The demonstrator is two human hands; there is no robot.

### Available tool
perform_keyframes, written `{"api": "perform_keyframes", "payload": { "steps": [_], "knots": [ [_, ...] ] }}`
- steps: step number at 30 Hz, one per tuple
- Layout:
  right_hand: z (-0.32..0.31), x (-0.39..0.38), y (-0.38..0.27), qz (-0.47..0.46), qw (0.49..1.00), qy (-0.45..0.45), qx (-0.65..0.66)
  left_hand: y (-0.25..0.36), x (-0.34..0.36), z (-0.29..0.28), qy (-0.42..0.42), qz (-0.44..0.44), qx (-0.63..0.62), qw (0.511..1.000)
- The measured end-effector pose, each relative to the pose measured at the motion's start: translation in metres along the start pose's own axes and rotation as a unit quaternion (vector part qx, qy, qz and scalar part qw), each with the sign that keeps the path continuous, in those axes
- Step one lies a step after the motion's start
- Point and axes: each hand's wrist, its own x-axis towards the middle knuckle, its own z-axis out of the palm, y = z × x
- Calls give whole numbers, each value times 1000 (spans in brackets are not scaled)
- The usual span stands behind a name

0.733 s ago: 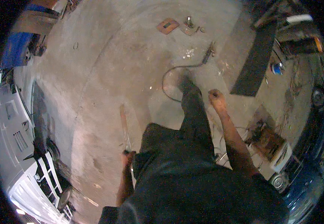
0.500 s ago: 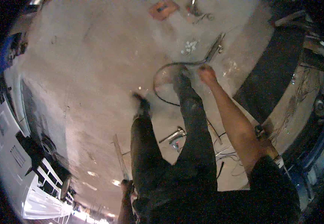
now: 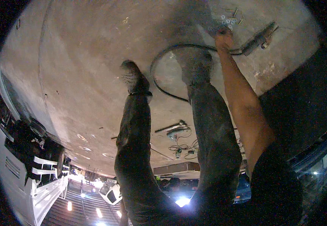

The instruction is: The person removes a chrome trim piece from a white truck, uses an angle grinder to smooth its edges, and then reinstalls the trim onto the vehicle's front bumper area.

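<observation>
My right hand (image 3: 223,39) reaches to the floor at the far right of centre, fingers curled together beside a cluster of small pale ring-shaped pieces (image 3: 228,21), like nuts or washers. What its fingertips hold, if anything, is too small to make out. Several thin bolt-like pieces (image 3: 241,16) lie just past the cluster. A black cable (image 3: 156,77) loops around my right shoe and runs under my right wrist to a dark, long-bodied tool (image 3: 259,40). Of my left hand (image 3: 123,214) only a sliver of skin shows beside my left thigh; its fingers are hidden.
Between my legs lie a hammer-like tool (image 3: 171,126), a teal tool (image 3: 175,134) and coiled cords (image 3: 188,146). A dark mat-like strip (image 3: 295,94) spans the right. A white vehicle (image 3: 18,169) stands at the left, and a low ledge (image 3: 176,168) is behind the cords.
My right hand has moved forward past the cable to the small pieces. The view has shifted. My left hand, which held a long thin strip, has slipped mostly out of sight behind my leg.
</observation>
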Motion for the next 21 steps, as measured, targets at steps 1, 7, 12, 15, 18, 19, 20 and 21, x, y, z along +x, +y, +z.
{"api": "perform_keyframes", "payload": {
  "steps": [1,7,12,15,18,19,20,21],
  "knots": [
    [1,-3,0,-3,1000,0,7,4,0,-3,-4,-8,0,1000],
    [2,36,-2,-49,998,-28,-20,7,-12,-8,-4,-61,-15,998],
    [63,75,54,-75,984,-132,-90,47,13,-49,-28,-79,12,996],
    [88,88,31,-94,976,-166,-106,35,15,-11,-54,-87,-21,995],
    [80,86,-1,-93,977,-182,-54,3,7,42,-53,-52,-144,987],
    [67,80,-6,-81,978,-189,-25,-3,1,55,-61,-42,-200,977],
    [46,73,-10,-70,977,-199,4,-11,-12,65,-66,-43,-238,968],
    [25,63,-18,-48,973,-216,59,-10,-15,82,-62,-39,-281,957]
  ]
}}
